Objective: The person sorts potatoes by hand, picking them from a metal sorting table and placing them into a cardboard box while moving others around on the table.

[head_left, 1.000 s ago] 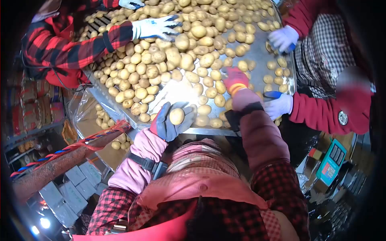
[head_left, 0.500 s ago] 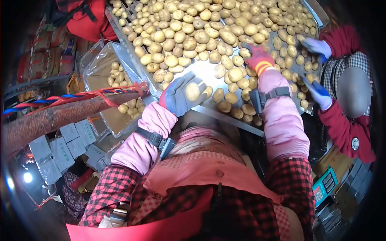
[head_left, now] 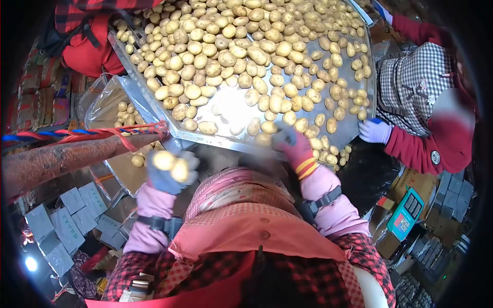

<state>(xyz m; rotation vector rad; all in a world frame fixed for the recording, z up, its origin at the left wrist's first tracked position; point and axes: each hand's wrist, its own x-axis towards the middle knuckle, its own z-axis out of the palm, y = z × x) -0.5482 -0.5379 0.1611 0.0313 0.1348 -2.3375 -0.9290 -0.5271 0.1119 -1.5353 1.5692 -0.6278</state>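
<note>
My left hand (head_left: 172, 177), in a grey-blue glove, has its fingers curled around two potatoes (head_left: 179, 170). It is off the table, beside the lined box (head_left: 115, 167) on the left. In a red and grey glove, my right hand (head_left: 294, 146) is at the near edge of the metal table (head_left: 205, 137), smeared by motion. A potato (head_left: 263, 139) lies right at its fingertips; whether the fingers grip anything I cannot tell. A large heap of potatoes (head_left: 221, 51) covers much of the tabletop.
A rusty pole (head_left: 77, 159) wrapped in rope juts in from the left. At right stands a co-worker in a checked apron (head_left: 411, 84), one gloved hand (head_left: 375, 131) at the table edge. Grey boxes (head_left: 67, 228) and a teal scale (head_left: 405, 214) sit lower down.
My left hand has moved left and down off the table with two potatoes. My right hand has drawn back to the near edge. The view has shifted, and the co-worker's hands have moved apart.
</note>
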